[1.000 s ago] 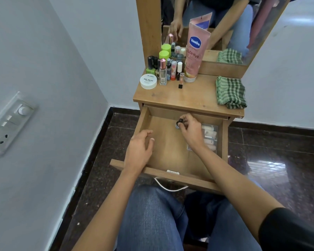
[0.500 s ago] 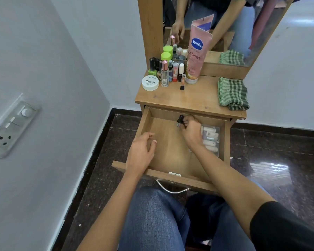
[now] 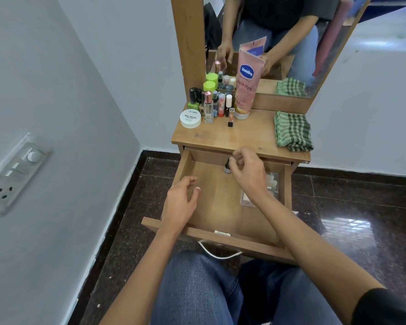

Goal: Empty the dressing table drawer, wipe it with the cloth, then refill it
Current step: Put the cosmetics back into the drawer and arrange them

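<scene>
Head view: drawer [image 3: 184, 170] is pulled out, with a small bottle [image 3: 227, 168] upright at the back wall. Right hand [image 3: 247, 171] is curled at the cap; can't tell if it's pinching. Left hand [image 3: 181, 204] is loose and empty. Risk: a shallow cap pinch slips, so the bottle tips and rolls back under the tabletop [image 3: 244, 137].

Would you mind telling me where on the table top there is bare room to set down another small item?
The widest bare patch of the table top lies between the lipstick and the green checked cloth, running to the front edge. The back left corner is crowded: white jar, bottles and the Vaseline tube.
</scene>
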